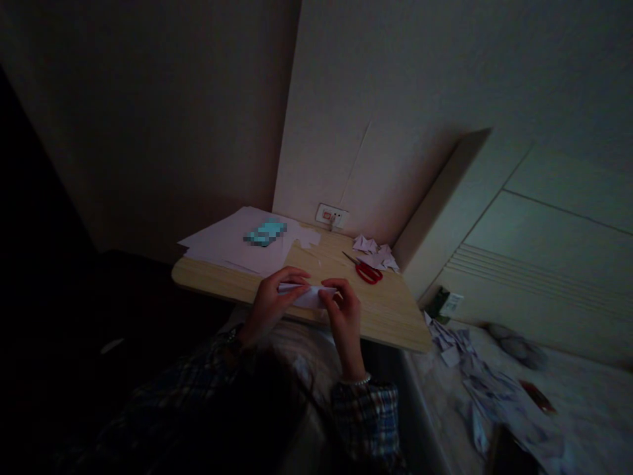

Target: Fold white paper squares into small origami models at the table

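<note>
A small folded piece of white paper (307,295) lies at the near edge of a light wooden table (390,310). My left hand (273,298) pinches its left end, fingers curled over the top. My right hand (343,316) pinches its right end between thumb and fingers. Both wrists come out of plaid sleeves, and a bead bracelet sits on the right wrist.
Red-handled scissors (366,269) lie right of the hands. Folded paper pieces (376,252) sit at the table's back corner. A stack of white sheets (232,247) with a blurred blue item lies back left. A wall socket (331,214) is behind. Paper scraps (475,376) litter the bed on the right.
</note>
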Tool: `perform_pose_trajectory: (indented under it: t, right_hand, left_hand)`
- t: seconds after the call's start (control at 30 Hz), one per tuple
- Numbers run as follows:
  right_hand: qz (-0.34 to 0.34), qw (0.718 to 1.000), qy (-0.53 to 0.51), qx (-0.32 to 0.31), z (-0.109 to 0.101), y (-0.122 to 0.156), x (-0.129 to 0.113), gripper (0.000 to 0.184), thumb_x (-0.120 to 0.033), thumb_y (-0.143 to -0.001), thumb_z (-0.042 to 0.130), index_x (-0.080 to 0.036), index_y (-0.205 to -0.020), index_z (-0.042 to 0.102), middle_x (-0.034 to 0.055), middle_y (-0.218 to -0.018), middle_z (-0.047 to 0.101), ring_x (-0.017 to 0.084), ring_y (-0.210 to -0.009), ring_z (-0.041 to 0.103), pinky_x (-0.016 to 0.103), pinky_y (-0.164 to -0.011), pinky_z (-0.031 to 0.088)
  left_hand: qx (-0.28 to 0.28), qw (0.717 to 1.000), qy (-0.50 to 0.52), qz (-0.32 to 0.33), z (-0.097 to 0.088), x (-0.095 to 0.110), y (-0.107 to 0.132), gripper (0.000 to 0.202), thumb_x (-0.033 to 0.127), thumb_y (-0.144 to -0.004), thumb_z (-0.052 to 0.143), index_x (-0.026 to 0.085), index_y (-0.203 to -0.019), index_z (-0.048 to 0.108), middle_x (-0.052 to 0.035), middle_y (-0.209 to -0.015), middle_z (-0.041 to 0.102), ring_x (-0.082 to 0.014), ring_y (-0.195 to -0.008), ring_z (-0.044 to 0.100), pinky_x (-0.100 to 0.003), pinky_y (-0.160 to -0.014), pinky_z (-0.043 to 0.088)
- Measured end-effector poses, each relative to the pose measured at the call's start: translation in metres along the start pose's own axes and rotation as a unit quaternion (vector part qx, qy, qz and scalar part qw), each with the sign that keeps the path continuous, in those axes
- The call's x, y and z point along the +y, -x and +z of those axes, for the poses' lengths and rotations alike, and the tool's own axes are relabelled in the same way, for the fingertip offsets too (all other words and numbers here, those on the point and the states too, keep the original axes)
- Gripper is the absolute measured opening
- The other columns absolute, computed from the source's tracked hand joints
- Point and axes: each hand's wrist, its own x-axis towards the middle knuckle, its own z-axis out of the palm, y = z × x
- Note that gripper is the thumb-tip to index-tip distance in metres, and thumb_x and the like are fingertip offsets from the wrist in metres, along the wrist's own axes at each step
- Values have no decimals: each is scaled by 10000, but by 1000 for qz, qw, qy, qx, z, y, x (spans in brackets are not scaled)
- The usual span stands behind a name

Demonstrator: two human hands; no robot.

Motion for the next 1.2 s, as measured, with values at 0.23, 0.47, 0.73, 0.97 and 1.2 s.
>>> perform_pose_trajectory:
  t: [0.23,0.47,0.73,0.97,1.2]
  right_hand:
    - [-92,990,107,11,2,1,-9,70,-176,-825,571,-204,-784,619,-5,-776,581,142,-768,548,269,-707,424]
    - [-8,998,59,-16,4,2,0,244,-221,-776,635,-228,-1007,557,9,-951,589,160,-859,557,273,-715,446]
    - [10,999,46,14,4,2,-1,268,-238,-773,627,-233,-1029,548,7,-920,583,154,-816,551,265,-681,452]
    - [22,999,40,20,3,2,0,231,-251,-762,627,-224,-980,558,3,-878,588,145,-779,557,245,-627,466]
    - [50,997,-26,43,4,1,4,255,-276,-720,657,-233,-901,483,-30,-793,527,125,-687,540,213,-517,466]
  left_hand:
    - [-14,997,-66,27,0,-11,0,108,276,-728,668,172,-740,694,-16,-758,716,-184,-760,653,-270,-741,505]
    - [9,997,-65,38,-1,-7,1,120,283,-735,658,171,-722,698,-11,-753,716,-176,-736,645,-254,-724,499]
    - [8,998,-50,25,1,-9,0,126,267,-730,649,165,-784,701,-33,-815,725,-197,-806,658,-273,-768,498]
    - [4,997,-65,43,-1,-11,0,146,260,-765,599,174,-816,705,-39,-872,729,-201,-862,652,-277,-789,493]
    - [0,999,11,36,0,-20,0,374,235,-736,638,165,-1098,575,-76,-1052,669,-211,-1036,603,-318,-888,469]
